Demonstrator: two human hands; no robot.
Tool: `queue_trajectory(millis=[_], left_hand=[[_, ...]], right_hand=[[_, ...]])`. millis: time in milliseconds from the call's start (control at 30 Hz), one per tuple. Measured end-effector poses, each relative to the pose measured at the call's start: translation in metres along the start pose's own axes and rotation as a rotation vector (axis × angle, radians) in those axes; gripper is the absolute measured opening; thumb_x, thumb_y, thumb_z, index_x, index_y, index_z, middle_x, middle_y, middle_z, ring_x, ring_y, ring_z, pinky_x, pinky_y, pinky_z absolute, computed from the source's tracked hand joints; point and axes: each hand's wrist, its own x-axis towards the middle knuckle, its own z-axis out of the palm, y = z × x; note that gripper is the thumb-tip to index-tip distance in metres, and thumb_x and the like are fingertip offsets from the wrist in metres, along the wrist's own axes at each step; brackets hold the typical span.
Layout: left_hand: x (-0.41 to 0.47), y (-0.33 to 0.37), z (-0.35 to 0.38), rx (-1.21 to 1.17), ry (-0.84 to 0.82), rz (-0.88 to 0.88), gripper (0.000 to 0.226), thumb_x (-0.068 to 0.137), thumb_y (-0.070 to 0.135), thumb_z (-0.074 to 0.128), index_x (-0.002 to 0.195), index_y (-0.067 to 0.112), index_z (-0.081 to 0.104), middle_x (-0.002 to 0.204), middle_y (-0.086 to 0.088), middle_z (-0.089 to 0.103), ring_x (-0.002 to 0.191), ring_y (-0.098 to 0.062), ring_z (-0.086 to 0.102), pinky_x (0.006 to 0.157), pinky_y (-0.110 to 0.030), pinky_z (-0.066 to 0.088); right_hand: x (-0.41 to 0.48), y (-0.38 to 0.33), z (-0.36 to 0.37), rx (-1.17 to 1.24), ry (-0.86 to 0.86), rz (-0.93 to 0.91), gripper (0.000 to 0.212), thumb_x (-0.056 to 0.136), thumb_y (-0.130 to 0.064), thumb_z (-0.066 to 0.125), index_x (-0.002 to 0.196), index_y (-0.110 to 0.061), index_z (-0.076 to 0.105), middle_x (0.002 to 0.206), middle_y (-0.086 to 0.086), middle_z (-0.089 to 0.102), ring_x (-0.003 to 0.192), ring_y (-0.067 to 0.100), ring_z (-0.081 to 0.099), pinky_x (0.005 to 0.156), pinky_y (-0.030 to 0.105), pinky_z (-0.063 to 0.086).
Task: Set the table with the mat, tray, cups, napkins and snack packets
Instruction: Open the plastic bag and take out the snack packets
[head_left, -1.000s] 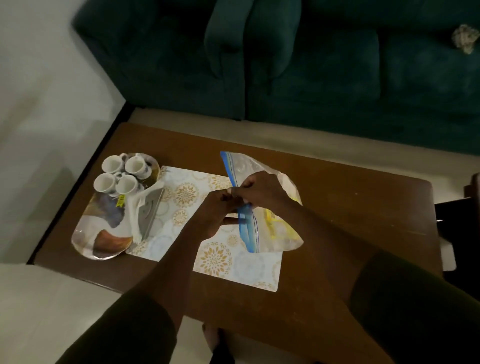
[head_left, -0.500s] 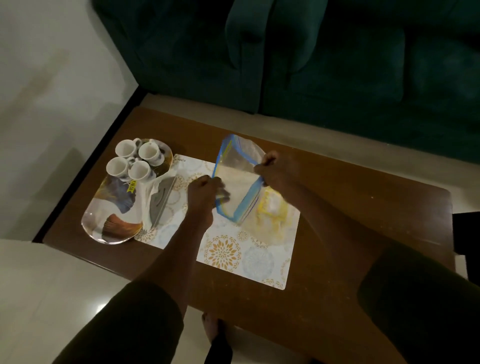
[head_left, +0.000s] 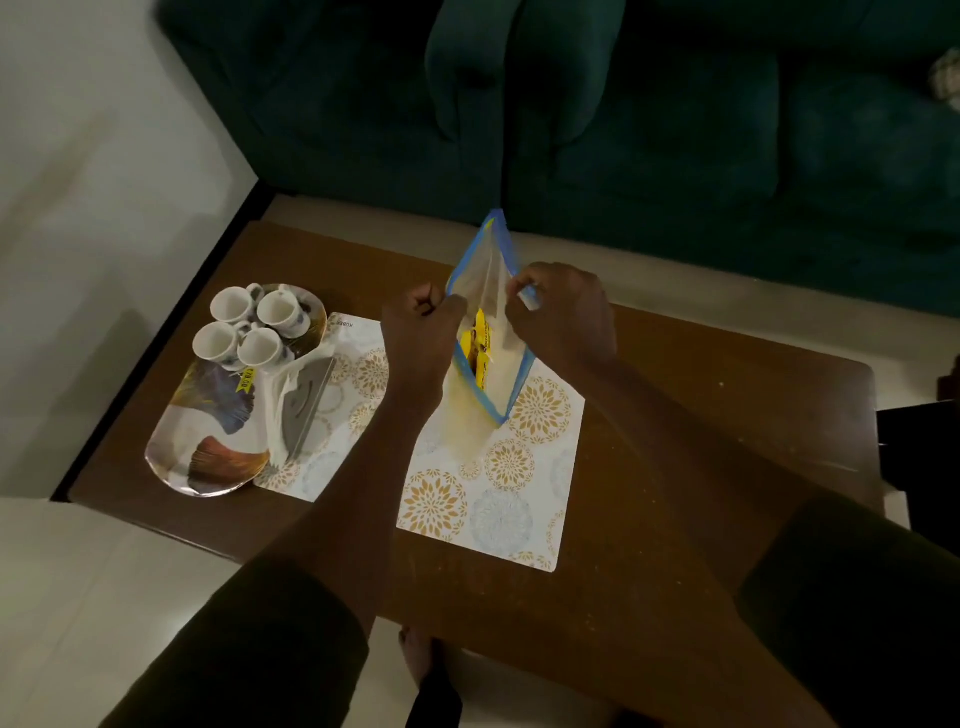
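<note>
Dim room, brown wooden table (head_left: 675, 441) on pale tile floor (head_left: 78, 597), dark green sofa (head_left: 623, 130) just behind it. Floral mat (head_left: 498, 499) lies flat mid-table. Left hand (head_left: 421, 332) and right hand (head_left: 563, 317) each pinch one rim of a blue-edged zip bag (head_left: 488, 374) over the mat, mouth spread (yellow snack packets (head_left: 479, 345) inside). Tray (head_left: 208, 447) overlaps the mat's left edge, carrying four cups (head_left: 249, 325) and napkins (head_left: 291, 405).

mat (head_left: 498, 483): white, gold-blue medallions | bag (head_left: 501, 364): blue-edged | packets (head_left: 480, 345): yellow | sofa (head_left: 623, 114): teal
</note>
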Motion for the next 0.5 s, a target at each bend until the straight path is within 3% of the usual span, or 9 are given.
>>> queue_trajectory(millis=[67,100,133,200,267,300,367,400,500], left_hand=[[-0.002,0.003,0.002,-0.003,-0.039,0.006,0.023,0.064,0.007,0.054,0.057,-0.003,0.035,0.057,-0.024,0.027,0.06,-0.023,0.027,0.053,-0.027,0.028],[-0.004,0.002,0.002,-0.005,-0.053,-0.004,0.021,0.065,0.008,0.054,0.057,-0.002,0.037,0.058,-0.022,0.028,0.06,-0.023,0.028,0.054,-0.027,0.028],[-0.006,0.0,0.003,-0.007,-0.073,-0.018,0.018,0.066,0.009,0.054,0.058,0.0,0.04,0.059,-0.019,0.03,0.061,-0.023,0.029,0.055,-0.028,0.028],[-0.012,-0.003,0.003,-0.016,-0.119,-0.051,0.019,0.069,0.01,0.053,0.057,0.006,0.038,0.061,-0.016,0.029,0.064,-0.024,0.027,0.058,-0.031,0.026],[-0.018,-0.004,0.001,-0.003,-0.148,-0.087,0.023,0.068,0.01,0.051,0.054,0.012,0.033,0.061,-0.016,0.028,0.065,-0.025,0.025,0.06,-0.032,0.023],[-0.02,-0.003,0.001,0.003,-0.161,-0.096,0.023,0.067,0.01,0.051,0.053,0.013,0.033,0.061,-0.018,0.028,0.064,-0.024,0.025,0.059,-0.031,0.022],[-0.026,-0.003,0.0,-0.007,-0.202,-0.096,0.022,0.067,0.009,0.05,0.052,0.013,0.034,0.059,-0.02,0.031,0.059,-0.023,0.026,0.057,-0.03,0.022],[-0.029,-0.002,-0.001,-0.018,-0.232,-0.096,0.023,0.067,0.008,0.05,0.05,0.015,0.036,0.058,-0.02,0.032,0.056,-0.021,0.027,0.055,-0.028,0.023],[-0.036,-0.004,-0.003,-0.066,-0.349,-0.104,0.026,0.068,0.007,0.05,0.047,0.018,0.039,0.057,-0.012,0.032,0.052,-0.016,0.027,0.049,-0.023,0.022]], right_hand=[[0.001,-0.013,-0.002,0.111,0.047,-0.046,0.01,0.083,-0.019,0.063,0.085,-0.018,0.073,0.063,-0.01,0.063,0.056,0.005,0.059,0.055,0.009,0.042],[0.003,-0.019,-0.001,0.129,0.031,-0.039,0.012,0.083,-0.017,0.062,0.083,-0.015,0.073,0.061,-0.01,0.063,0.054,0.006,0.058,0.054,0.007,0.04],[0.005,-0.022,0.003,0.138,-0.033,0.0,0.014,0.085,-0.016,0.06,0.083,-0.012,0.074,0.065,-0.005,0.068,0.058,0.009,0.063,0.058,0.007,0.043],[0.009,-0.02,0.014,0.237,-0.303,0.236,0.022,0.09,-0.015,0.056,0.093,-0.003,0.074,0.081,0.012,0.075,0.074,0.023,0.072,0.077,0.025,0.058],[0.008,-0.012,0.027,0.362,-0.573,0.502,0.027,0.093,-0.011,0.053,0.105,0.009,0.067,0.09,0.021,0.071,0.083,0.033,0.069,0.09,0.04,0.057],[0.006,-0.004,0.035,0.36,-0.633,0.548,0.025,0.093,-0.01,0.053,0.102,0.01,0.065,0.086,0.02,0.066,0.082,0.031,0.064,0.089,0.04,0.056],[-0.003,0.01,0.048,0.236,-0.688,0.532,0.016,0.092,-0.013,0.056,0.082,-0.001,0.06,0.079,0.012,0.054,0.075,0.023,0.054,0.075,0.03,0.051],[-0.01,0.017,0.056,0.16,-0.703,0.53,0.014,0.091,-0.017,0.059,0.084,-0.005,0.057,0.084,0.011,0.054,0.079,0.021,0.054,0.072,0.027,0.046],[-0.031,0.042,0.076,0.1,-0.702,0.608,0.048,0.095,-0.024,0.056,0.131,0.006,0.045,0.133,0.022,0.051,0.123,0.034,0.051,0.089,0.033,0.04]])
